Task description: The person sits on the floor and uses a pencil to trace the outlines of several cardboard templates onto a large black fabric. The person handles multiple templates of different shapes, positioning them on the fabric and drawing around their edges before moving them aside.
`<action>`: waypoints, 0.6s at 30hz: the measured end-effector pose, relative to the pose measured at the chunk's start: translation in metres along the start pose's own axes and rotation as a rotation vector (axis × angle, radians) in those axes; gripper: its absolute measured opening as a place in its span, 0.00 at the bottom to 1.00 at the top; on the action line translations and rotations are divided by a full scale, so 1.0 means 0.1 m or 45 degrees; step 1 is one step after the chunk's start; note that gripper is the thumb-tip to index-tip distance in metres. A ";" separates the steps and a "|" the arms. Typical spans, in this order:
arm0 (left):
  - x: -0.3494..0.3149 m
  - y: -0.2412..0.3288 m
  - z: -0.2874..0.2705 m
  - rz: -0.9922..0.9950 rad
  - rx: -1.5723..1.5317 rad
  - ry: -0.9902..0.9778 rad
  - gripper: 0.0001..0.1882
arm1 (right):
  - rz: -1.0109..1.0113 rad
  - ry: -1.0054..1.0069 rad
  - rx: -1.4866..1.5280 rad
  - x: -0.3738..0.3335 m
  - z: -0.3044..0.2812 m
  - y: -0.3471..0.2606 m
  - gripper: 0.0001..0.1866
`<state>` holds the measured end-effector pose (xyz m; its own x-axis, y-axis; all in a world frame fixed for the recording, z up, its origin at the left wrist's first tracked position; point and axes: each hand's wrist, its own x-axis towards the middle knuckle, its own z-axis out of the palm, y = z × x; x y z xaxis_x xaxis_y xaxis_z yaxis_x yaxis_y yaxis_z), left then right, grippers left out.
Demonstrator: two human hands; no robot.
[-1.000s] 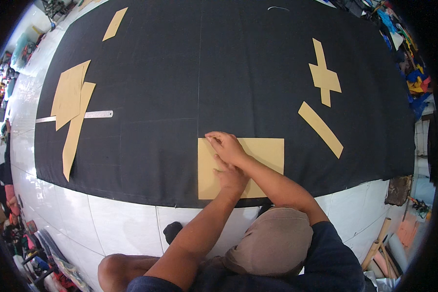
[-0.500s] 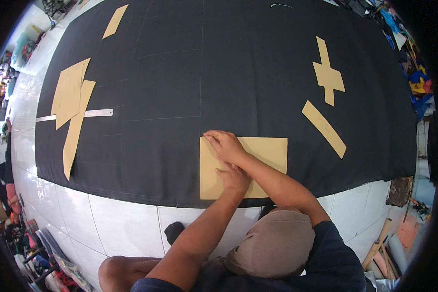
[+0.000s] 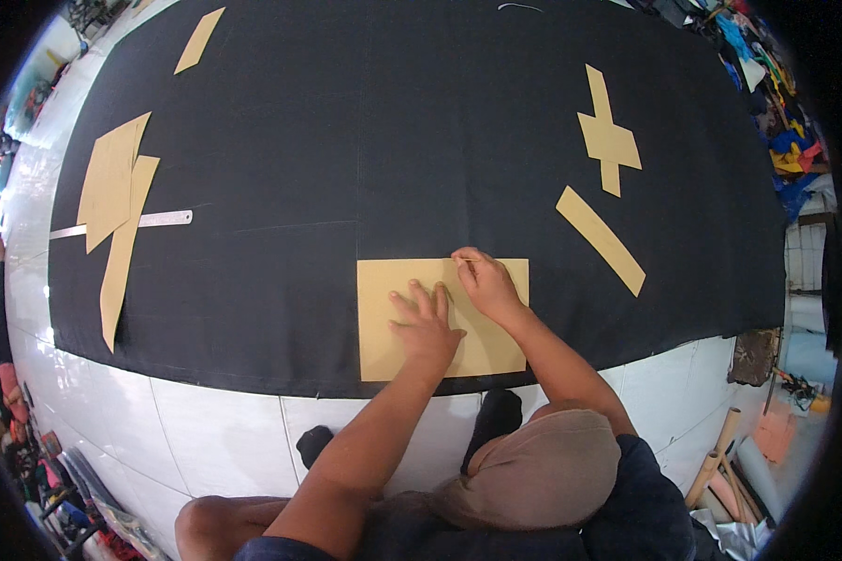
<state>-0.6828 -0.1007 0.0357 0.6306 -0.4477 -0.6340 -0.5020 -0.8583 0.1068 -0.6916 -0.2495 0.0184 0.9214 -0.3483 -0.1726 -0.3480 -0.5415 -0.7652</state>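
Note:
A tan rectangular card (image 3: 491, 346) lies flat on a large black cloth (image 3: 281, 309) near its front edge. My left hand (image 3: 428, 327) presses on the card with its fingers spread, palm down. At the card's top edge, right of its middle, my right hand (image 3: 485, 280) is closed in a pinch. Between those fingertips there seems to be something thin and pale, too small to name. Faint pale lines run across the cloth left of the card.
On the left, tan card pieces (image 3: 110, 182) overlap a metal ruler (image 3: 166, 219). To the right lie a cross-like group of card (image 3: 610, 142) and a slanted strip (image 3: 601, 241). Another strip (image 3: 199, 40) sits far left. Cardboard tubes (image 3: 716, 458) lean at lower right.
My right hand has moved right along the card's top edge, from its upper left corner. My left hand's fingers have spread out on the card. The whole view has shifted slightly.

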 end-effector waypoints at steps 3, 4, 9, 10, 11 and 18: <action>0.01 0.03 0.00 0.018 0.024 0.016 0.52 | -0.012 0.045 -0.009 0.00 0.02 0.11 0.16; 0.01 0.01 0.01 0.016 0.034 0.020 0.52 | -0.055 0.057 0.003 0.02 0.10 0.11 0.16; -0.03 0.02 -0.12 0.012 0.001 -0.051 0.50 | -0.072 0.060 0.007 0.00 0.12 0.12 0.16; -0.03 0.02 -0.15 0.006 -0.014 -0.065 0.50 | -0.089 0.111 -0.006 -0.03 0.08 0.19 0.16; -0.02 0.01 -0.13 0.006 -0.007 -0.049 0.50 | 0.015 0.121 0.035 -0.08 -0.02 0.21 0.16; 0.00 0.02 -0.05 0.021 0.018 -0.020 0.52 | 0.255 0.291 0.112 -0.30 -0.45 0.61 0.15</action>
<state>-0.6810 -0.1042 0.0393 0.6128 -0.4575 -0.6443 -0.5206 -0.8472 0.1064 -0.7485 -0.3065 0.0043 0.7699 -0.6096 -0.1890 -0.4931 -0.3801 -0.7826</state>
